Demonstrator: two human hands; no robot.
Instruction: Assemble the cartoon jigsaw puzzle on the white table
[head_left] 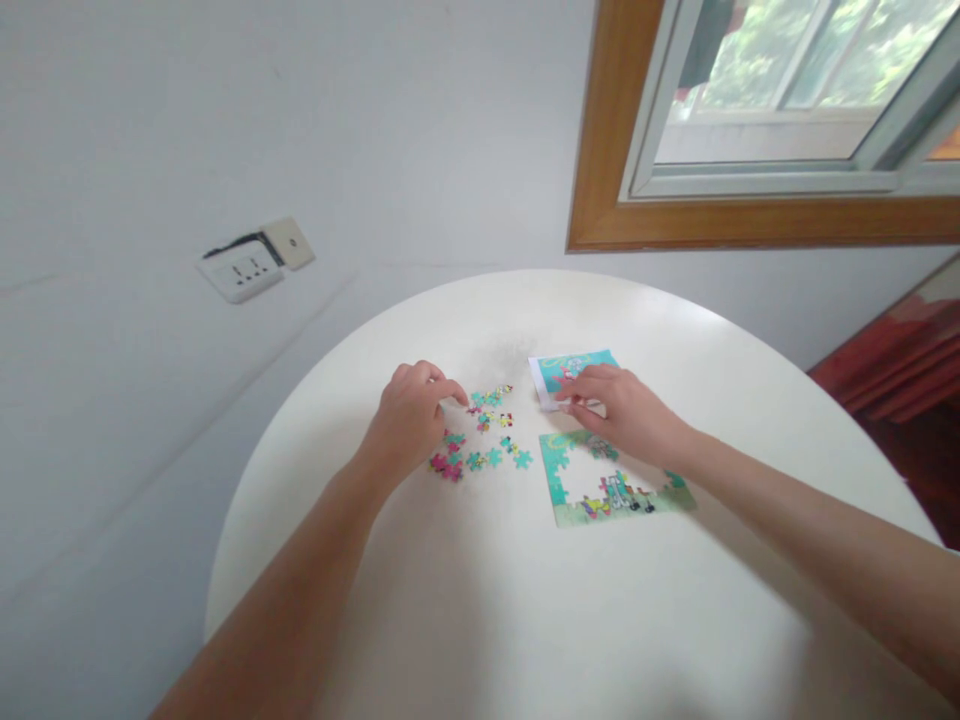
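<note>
My left hand (412, 415) is at the left side of a loose group of jigsaw pieces (495, 422), its index finger reaching out to one at the near edge. The pieces are small, in turquoise, pink and yellow; several pink ones (448, 467) lie just below that hand. My right hand (619, 405) is over the lower part of a turquoise picture sheet (574, 362) with a white border. Its thumb and index finger are pinched together, and what is between them is too small to make out. Below it lies a partly assembled puzzle (559, 485), its border joined and a gap in the middle; my right wrist hides its upper right.
Everything lies on a round white table (465, 620) against a pale wall (420, 130). A wall socket (241, 272) is at the left. The wood-framed window (750, 222) is at upper right, with red fabric (892, 350) beyond the table's right edge.
</note>
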